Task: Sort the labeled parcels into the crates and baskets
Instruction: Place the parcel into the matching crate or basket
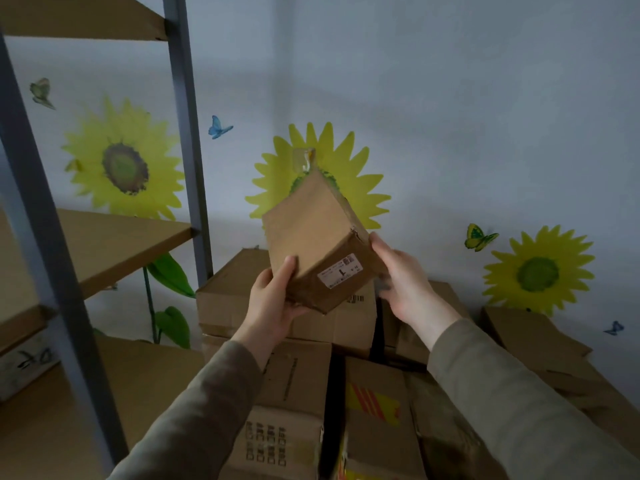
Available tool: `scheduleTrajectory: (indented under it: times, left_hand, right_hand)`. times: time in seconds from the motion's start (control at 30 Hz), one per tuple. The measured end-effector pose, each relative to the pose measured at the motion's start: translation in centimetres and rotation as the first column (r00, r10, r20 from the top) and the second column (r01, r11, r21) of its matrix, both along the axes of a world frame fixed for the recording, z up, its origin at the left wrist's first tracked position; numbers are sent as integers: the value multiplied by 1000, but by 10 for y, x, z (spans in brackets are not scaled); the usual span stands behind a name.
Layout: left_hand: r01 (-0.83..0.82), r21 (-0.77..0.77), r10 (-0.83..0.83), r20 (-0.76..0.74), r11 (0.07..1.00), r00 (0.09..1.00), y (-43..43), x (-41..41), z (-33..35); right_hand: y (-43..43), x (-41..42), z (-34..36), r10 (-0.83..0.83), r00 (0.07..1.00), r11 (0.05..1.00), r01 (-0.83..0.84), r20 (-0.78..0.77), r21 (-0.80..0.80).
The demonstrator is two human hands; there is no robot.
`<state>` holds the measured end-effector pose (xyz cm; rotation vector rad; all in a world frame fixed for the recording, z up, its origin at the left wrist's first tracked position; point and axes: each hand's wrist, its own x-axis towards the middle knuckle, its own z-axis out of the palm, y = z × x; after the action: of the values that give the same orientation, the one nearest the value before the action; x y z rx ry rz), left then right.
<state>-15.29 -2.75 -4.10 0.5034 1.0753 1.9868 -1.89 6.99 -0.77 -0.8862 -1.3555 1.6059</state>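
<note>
A brown cardboard parcel [311, 237] is held up in the air, tilted with its far end pointing up toward the wall. A white label [341, 271] shows on its near end face. My left hand [273, 303] grips its lower left corner, thumb on the side face and fingers underneath. My right hand [405, 282] touches its right edge, thumb on the upper corner and the fingers spread and blurred. No crate or basket is in view.
Below the hands lies a pile of several cardboard boxes [298, 375] against a wall with sunflower stickers. On the left stands a metal rack [187, 133] with wooden shelves [114, 247]. More flattened boxes [540, 344] slope down at the right.
</note>
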Motion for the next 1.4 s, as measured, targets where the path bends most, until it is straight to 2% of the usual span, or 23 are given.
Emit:
scheduleTrajectory:
  times: [0.07, 0.1, 0.17, 0.23, 0.3, 0.33, 0.4, 0.47, 0.6, 0.67, 0.77, 0.9, 0.97, 1.03, 1.07, 1.13, 1.2, 1.3, 1.4]
  left_hand:
    - [-15, 26, 16, -25, 1000, 1000, -3, 3, -1]
    - [-47, 19, 48, -54, 999, 997, -4, 2, -2]
    - [-164, -43, 150, -238, 985, 960, -5, 1, -3]
    - [-278, -86, 190, -539, 957, 821, -6, 2, -2]
    - [-322, -110, 162, -685, 940, 710, -7, 8, 5]
    - [-297, -136, 133, -670, 945, 730, -9, 12, 11]
    - [-117, -201, 2, -494, 973, 869, -14, 20, 21]
    - [20, -184, -88, -369, 983, 925, -16, 23, 24]
    - [-77, -65, 61, -226, 995, 972, -20, 22, 19]
    - [-75, -36, 67, -184, 997, 981, -22, 19, 15]
    - [-65, 11, 65, -165, 998, 984, -27, 16, 10]
    - [-35, 72, 47, -169, 997, 985, -32, 15, 5]
    - [-44, 91, 60, -173, 995, 983, -32, 13, 4]
    - [-71, 96, 88, -176, 993, 981, -35, 10, 2]
    - [-101, 81, 116, -210, 992, 971, -35, 8, 0]
    - [-171, 11, 162, -372, 985, 914, -36, 4, -4]
    - [-214, -90, 139, -512, 973, 848, -37, 5, -7]
    - [-132, -194, 22, -485, 972, 874, -38, 10, -7]
    - [-51, -193, -34, -413, 980, 910, -38, 12, -8]
  right_hand:
    - [-7, 7, 4, 174, 980, 973, -185, -93, -134]
    - [-9, 9, 4, 206, 967, 963, -227, -149, -146]
    - [-11, 12, 2, 187, 966, 973, -207, -179, -101]
    - [-14, 12, -2, 136, 978, 989, -144, -161, -41]
    - [-16, 12, -8, 83, 992, 996, -79, -98, 40]
    - [-18, 12, -12, 64, 996, 994, -59, -57, 87]
    - [-24, 13, -18, 44, 999, 982, -40, -17, 183]
    - [-30, 13, -19, 44, 999, 958, -33, -30, 284]
    - [-36, 15, -15, 63, 997, 963, -52, -36, 266]
    - [-37, 18, -12, 46, 999, 951, -47, 11, 304]
    - [-31, 25, -9, 69, 994, 943, -95, 90, 319]
    - [-30, 32, -1, 203, 974, 970, -215, 104, 115]
    - [-29, 31, -7, 166, 983, 979, -173, 77, 105]
    - [-27, 32, -14, 105, 994, 993, -104, -13, 60]
    - [-26, 33, -17, 92, 995, 995, -90, -36, 33]
    - [-25, 34, -24, 94, 996, 995, -94, -8, 41]
    - [-27, 36, -28, 74, 997, 994, -75, 18, 76]
    - [-31, 36, -31, 68, 998, 990, -69, 14, 120]
    - [-37, 36, -32, 78, 997, 988, -76, -9, 134]
